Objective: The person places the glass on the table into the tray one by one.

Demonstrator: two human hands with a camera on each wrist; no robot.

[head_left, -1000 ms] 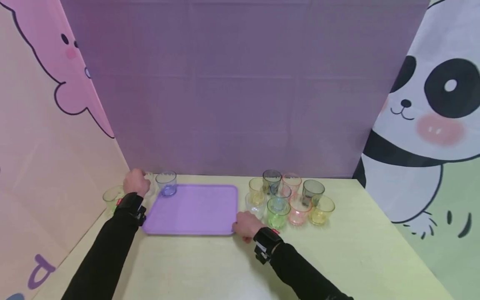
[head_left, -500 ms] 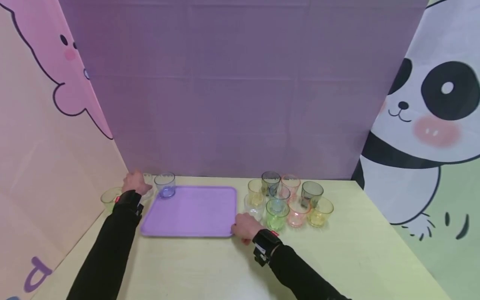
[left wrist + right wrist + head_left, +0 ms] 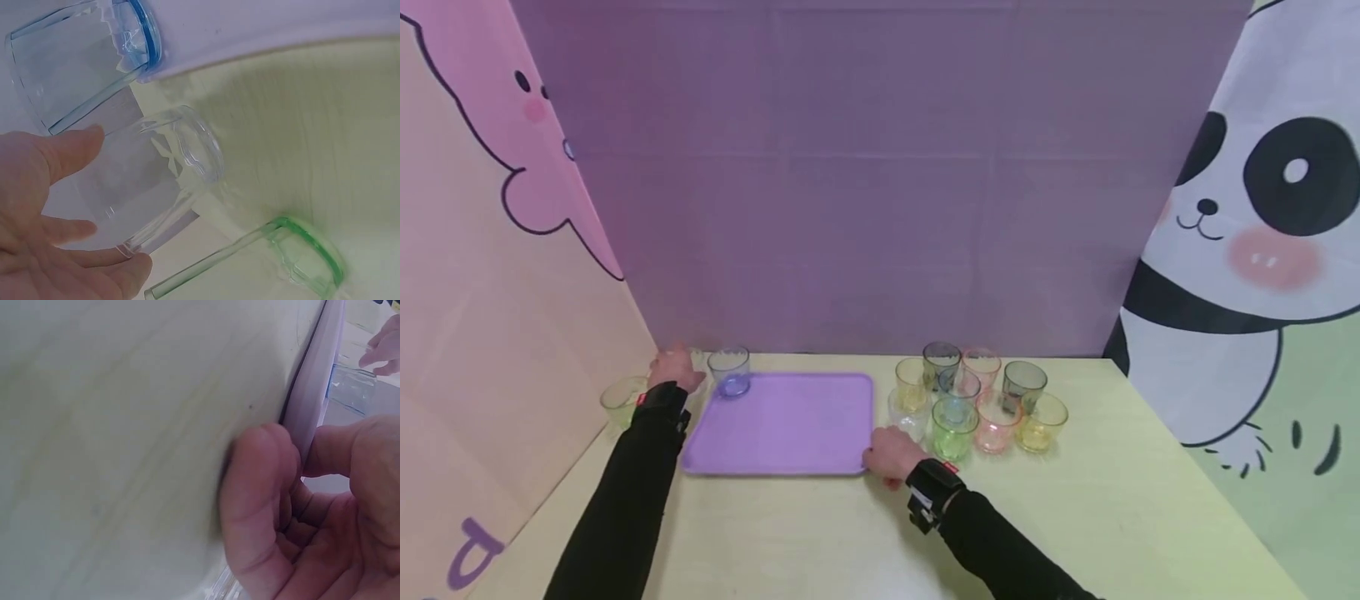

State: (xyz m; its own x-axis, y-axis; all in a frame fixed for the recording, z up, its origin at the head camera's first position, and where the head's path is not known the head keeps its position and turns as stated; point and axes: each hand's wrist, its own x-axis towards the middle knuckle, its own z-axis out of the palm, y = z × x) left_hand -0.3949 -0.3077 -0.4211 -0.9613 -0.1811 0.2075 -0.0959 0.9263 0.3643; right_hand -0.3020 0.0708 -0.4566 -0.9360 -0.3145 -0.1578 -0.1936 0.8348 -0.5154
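In the left wrist view my left hand (image 3: 59, 212) is spread around the mouth of a clear glass (image 3: 162, 162), thumb near one side of the rim and fingertips at the other. The head view shows the left hand (image 3: 676, 367) at the table's back left, hiding most of that glass. A blue glass (image 3: 730, 371) stands beside it on the tray's back left corner, and a green glass (image 3: 622, 400) stands to its left. My right hand (image 3: 895, 454) pinches the front right corner of the purple tray (image 3: 782, 425); its curled fingers (image 3: 256, 506) show in the right wrist view.
Right of the tray stands a close cluster of several glasses, among them a green one (image 3: 955, 429), a pink one (image 3: 997, 425), a yellow one (image 3: 1041, 423) and a dark grey one (image 3: 1024, 383). A purple backdrop (image 3: 880, 183) rises along the table's rear edge.
My left hand has shifted slightly at the back left, its thumb now stretched out to the right, covering more of the clear glass. The right hand, tray and other glasses stay in place.
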